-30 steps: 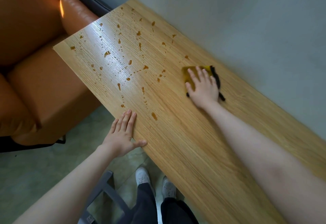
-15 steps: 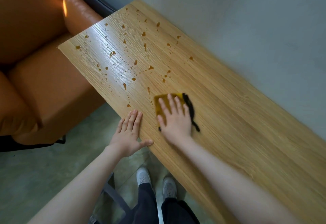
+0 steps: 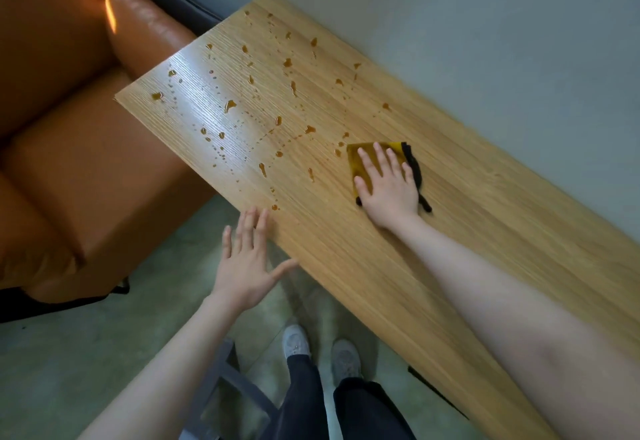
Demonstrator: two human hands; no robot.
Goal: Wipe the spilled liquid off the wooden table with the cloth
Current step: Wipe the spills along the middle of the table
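A long wooden table runs diagonally along a grey wall. Several amber drops of spilled liquid dot its far left half. My right hand lies flat, fingers straight, pressing a folded yellow cloth with a black edge onto the table just right of the drops. My left hand is spread open at the table's near edge, fingertips touching the rim close to one drop.
An orange leather sofa stands against the table's left end. A grey stool frame is by my legs on the green floor. The grey wall borders the table's far side.
My right hand slid the cloth toward the near edge over a few drops, then back outward to the right. The drop near my left hand's side is gone. My left hand barely moved.
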